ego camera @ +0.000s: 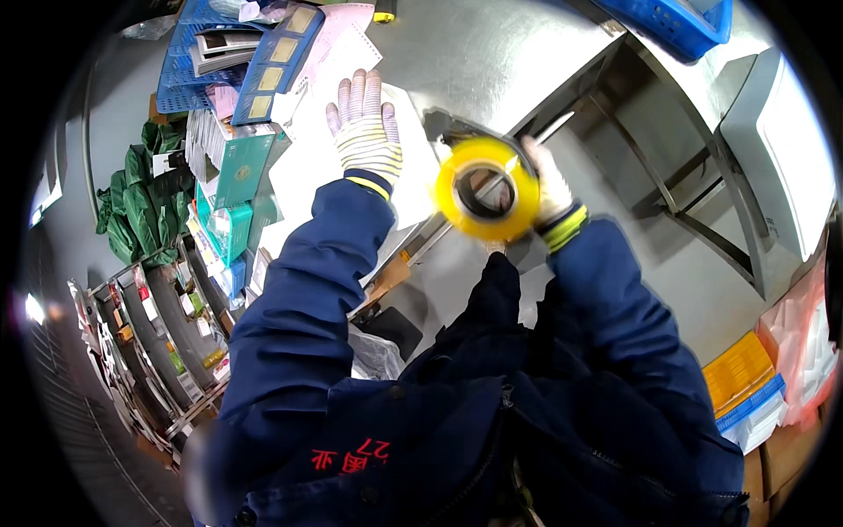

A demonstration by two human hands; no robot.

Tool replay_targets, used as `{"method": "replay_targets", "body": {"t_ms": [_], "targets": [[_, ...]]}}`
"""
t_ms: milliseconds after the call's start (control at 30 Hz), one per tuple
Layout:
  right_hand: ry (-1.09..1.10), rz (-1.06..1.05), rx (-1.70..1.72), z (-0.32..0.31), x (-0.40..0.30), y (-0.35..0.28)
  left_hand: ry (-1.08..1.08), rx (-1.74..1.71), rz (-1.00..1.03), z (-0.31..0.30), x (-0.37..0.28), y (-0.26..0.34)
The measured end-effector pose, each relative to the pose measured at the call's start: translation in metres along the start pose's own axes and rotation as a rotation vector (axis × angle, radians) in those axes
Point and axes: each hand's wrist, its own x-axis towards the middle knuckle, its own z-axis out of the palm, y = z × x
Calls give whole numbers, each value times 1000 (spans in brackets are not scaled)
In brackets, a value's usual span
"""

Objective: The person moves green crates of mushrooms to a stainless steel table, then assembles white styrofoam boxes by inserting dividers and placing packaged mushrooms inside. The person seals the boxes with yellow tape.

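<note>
My left hand (365, 128), in a striped knit glove, lies flat on a white sheet or flat package (415, 151). Its fingers point away from me and nothing is in its grasp. To the right, my gloved right hand (550, 178) grips a tape dispenser (454, 125) loaded with a large roll of yellow packing tape (454, 188). The roll hangs over the right edge of the metal table (448, 59) and is blurred. Part of the dispenser and most of the right fingers are hidden behind the roll.
Blue plastic baskets (178, 72) with papers and a teal box (244, 168) crowd the left. Beyond stand green wrapped bundles (135, 204) and a shelf rack (151, 316). At right are a metal frame (678, 204), a white-topped unit (784, 158) and an orange stack (741, 372).
</note>
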Motion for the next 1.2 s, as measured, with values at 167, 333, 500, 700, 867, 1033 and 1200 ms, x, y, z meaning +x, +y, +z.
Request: {"method": "replay_targets", "body": {"t_ms": [167, 333, 500, 700, 867, 1033, 1200], "targets": [[65, -6, 116, -36, -117, 87, 54, -88, 103, 5, 4, 0], [232, 150, 60, -25, -118, 92, -76, -484, 208, 3, -2, 1], [86, 305, -117, 5, -68, 51, -73, -574, 240, 20, -1, -4], [-18, 152, -1295, 86, -77, 102, 3, -520, 286, 17, 4, 1], [345, -298, -2129, 131, -119, 79, -4, -924, 63, 36, -42, -13], [747, -674, -2371, 120, -31, 24, -116, -389, 86, -48, -113, -3], [708, -681, -2604, 90, 62, 8, -270, -294, 111, -49, -112, -10]]}}
